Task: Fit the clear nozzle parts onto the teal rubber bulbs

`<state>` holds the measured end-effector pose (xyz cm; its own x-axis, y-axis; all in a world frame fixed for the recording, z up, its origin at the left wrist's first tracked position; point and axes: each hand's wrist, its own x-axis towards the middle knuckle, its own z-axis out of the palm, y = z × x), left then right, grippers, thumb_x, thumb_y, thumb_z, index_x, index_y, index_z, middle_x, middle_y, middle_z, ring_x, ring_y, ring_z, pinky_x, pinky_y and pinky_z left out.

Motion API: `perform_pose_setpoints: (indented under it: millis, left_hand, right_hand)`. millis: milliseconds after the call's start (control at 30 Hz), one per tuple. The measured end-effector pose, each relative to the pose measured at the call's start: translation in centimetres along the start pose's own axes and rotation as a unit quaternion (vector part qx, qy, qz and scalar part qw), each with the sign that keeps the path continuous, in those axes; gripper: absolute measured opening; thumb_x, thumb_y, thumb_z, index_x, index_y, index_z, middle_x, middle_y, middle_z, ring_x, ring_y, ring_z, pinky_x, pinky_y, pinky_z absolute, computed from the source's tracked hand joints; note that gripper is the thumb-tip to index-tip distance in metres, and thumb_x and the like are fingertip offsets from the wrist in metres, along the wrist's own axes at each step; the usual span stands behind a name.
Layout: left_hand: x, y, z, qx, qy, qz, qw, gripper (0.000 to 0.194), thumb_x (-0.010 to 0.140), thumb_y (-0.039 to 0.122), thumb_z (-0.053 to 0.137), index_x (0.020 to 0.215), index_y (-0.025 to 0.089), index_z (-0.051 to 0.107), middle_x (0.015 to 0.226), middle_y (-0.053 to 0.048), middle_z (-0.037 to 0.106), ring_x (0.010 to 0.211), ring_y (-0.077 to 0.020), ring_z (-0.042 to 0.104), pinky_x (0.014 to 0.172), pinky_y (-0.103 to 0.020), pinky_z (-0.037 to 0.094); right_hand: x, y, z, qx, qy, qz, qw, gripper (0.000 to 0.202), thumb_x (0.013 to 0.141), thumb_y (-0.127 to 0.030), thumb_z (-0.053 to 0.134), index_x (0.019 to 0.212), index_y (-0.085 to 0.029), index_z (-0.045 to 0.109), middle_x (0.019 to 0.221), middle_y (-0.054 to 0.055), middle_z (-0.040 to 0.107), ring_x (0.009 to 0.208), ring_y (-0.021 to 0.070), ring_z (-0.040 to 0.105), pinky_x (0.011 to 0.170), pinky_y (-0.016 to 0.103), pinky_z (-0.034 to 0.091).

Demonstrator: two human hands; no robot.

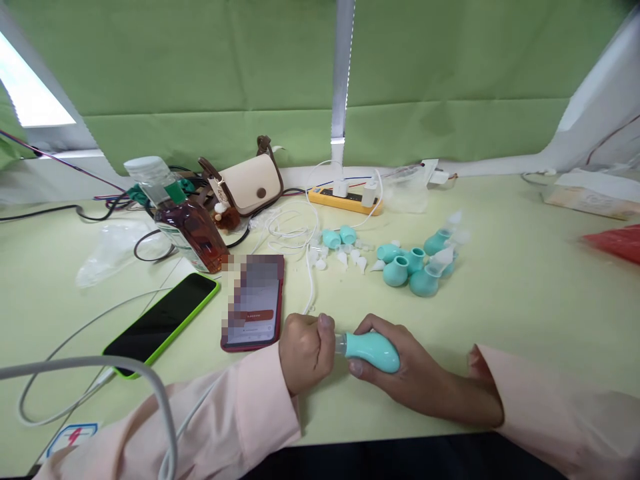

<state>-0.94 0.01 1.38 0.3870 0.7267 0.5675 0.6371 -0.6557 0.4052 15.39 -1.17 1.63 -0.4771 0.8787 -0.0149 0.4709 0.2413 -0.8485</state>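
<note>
Near the table's front edge, my right hand (pixel 407 370) holds a glossy teal squeeze bulb (pixel 374 351), which lies sideways with its narrow end to the left. A clear tip (pixel 341 344) sticks out of that end into my left hand (pixel 307 353), whose fingers are curled in a fist around it; the rest of the tip is hidden. Beyond my hands stand several teal bulbs (pixel 395 271), some open at the neck, others with clear tips fitted. Small white nozzles (pixel 361 264) and two more bulbs (pixel 331 239) lie left of them.
A green-cased phone (pixel 163 323) and a red-cased phone (pixel 255 303) lie left of my hands. Behind them are a bottle of dark liquid (pixel 190 230), a cream bag (pixel 253 185) and a yellow power strip (pixel 345 199). A grey cable (pixel 145 370) crosses above my left sleeve.
</note>
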Motion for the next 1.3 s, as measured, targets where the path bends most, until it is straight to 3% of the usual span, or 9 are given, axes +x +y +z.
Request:
perform_pose_setpoints:
  millis: [233,367,467,633,767,933,1100,1200,1300]
  left_hand:
    - [0.0,-0.5,-0.2,-0.022,0.006,0.055,0.998,0.037,0.081,0.014,0.019,0.045,0.019,0.029,0.037,0.005,0.024,0.032,-0.0072,0.021,0.034,-0.022,0.020]
    - [-0.1,-0.7,0.1,-0.035,0.017,0.065,0.997,0.037,0.081,0.015,0.019,0.044,0.019,0.028,0.037,0.006,0.020,0.032,-0.0065,0.017,0.033,-0.022,0.016]
    - [-0.1,-0.7,0.0,-0.048,0.013,0.053,0.997,0.036,0.080,0.014,0.021,0.045,0.018,0.028,0.039,0.006,0.022,0.033,-0.0063,0.018,0.034,-0.022,0.017]
    - [0.0,0.1,-0.3,-0.147,-0.041,-0.095,0.984,0.026,0.080,0.025,0.037,0.055,0.017,0.037,0.044,0.006,0.030,0.039,-0.0059,0.030,0.040,-0.020,0.025]
    - [-0.2,0.3,-0.1,-0.214,0.011,-0.171,0.962,0.023,0.072,0.031,0.054,0.060,0.017,0.042,0.052,0.005,0.040,0.048,-0.0070,0.038,0.046,-0.020,0.031]
    - [-0.4,0.2,0.4,-0.262,0.105,-0.130,0.950,0.021,0.062,0.024,0.066,0.072,0.017,0.049,0.065,0.001,0.047,0.060,-0.0104,0.045,0.054,-0.023,0.036]
    - [-0.1,0.1,0.4,-0.242,0.119,-0.091,0.959,0.022,0.062,0.019,0.067,0.080,0.017,0.055,0.073,-0.002,0.051,0.067,-0.0127,0.049,0.058,-0.025,0.040]
    - [0.0,0.1,0.4,-0.224,0.108,-0.112,0.962,0.022,0.067,0.018,0.062,0.088,0.018,0.056,0.082,-0.003,0.054,0.076,-0.0142,0.052,0.066,-0.027,0.042]
    - [0.0,0.1,0.5,-0.217,0.097,-0.145,0.961,0.029,0.070,0.019,0.059,0.098,0.019,0.052,0.086,-0.004,0.058,0.082,-0.0153,0.053,0.074,-0.029,0.042]
  right_hand:
    - [0.7,0.2,-0.4,0.256,-0.144,0.106,0.950,0.034,0.067,-0.042,0.059,0.079,-0.020,0.037,0.043,-0.011,0.031,0.034,0.0017,0.025,0.032,0.014,0.021]
    - [1.1,0.1,-1.0,0.297,-0.217,0.141,0.919,0.035,0.067,-0.044,0.057,0.080,-0.020,0.036,0.037,-0.013,0.029,0.030,0.0017,0.023,0.029,0.013,0.016]
    - [1.4,-0.2,-1.6,0.260,-0.233,0.154,0.924,0.038,0.065,-0.042,0.060,0.088,-0.020,0.037,0.043,-0.011,0.035,0.035,0.0021,0.027,0.032,0.014,0.021]
    - [1.2,-0.3,-2.1,0.215,-0.133,0.044,0.967,0.038,0.064,-0.032,0.063,0.091,-0.021,0.038,0.066,-0.005,0.038,0.056,0.0050,0.037,0.047,0.016,0.031]
    - [1.3,0.1,-2.3,0.257,-0.140,0.033,0.956,0.041,0.068,-0.031,0.060,0.097,-0.023,0.032,0.066,-0.006,0.036,0.055,0.0051,0.036,0.046,0.016,0.030]
    - [1.7,0.0,-2.8,0.133,-0.075,-0.037,0.988,0.040,0.070,-0.028,0.058,0.100,-0.022,0.032,0.089,0.001,0.047,0.080,0.0120,0.047,0.070,0.026,0.041]
    - [2.3,0.6,-3.1,0.043,0.026,-0.117,0.992,0.032,0.077,-0.030,0.047,0.106,-0.022,0.033,0.109,0.008,0.042,0.091,0.0161,0.047,0.078,0.034,0.043]
    - [3.0,1.6,-3.4,-0.073,0.105,-0.190,0.973,0.034,0.079,-0.026,0.044,0.110,-0.022,0.032,0.113,0.010,0.040,0.095,0.0186,0.045,0.077,0.038,0.044]
    - [3.8,2.2,-3.9,-0.199,0.153,-0.267,0.930,0.034,0.079,-0.020,0.042,0.111,-0.021,0.031,0.115,0.011,0.040,0.107,0.0213,0.038,0.085,0.041,0.039]
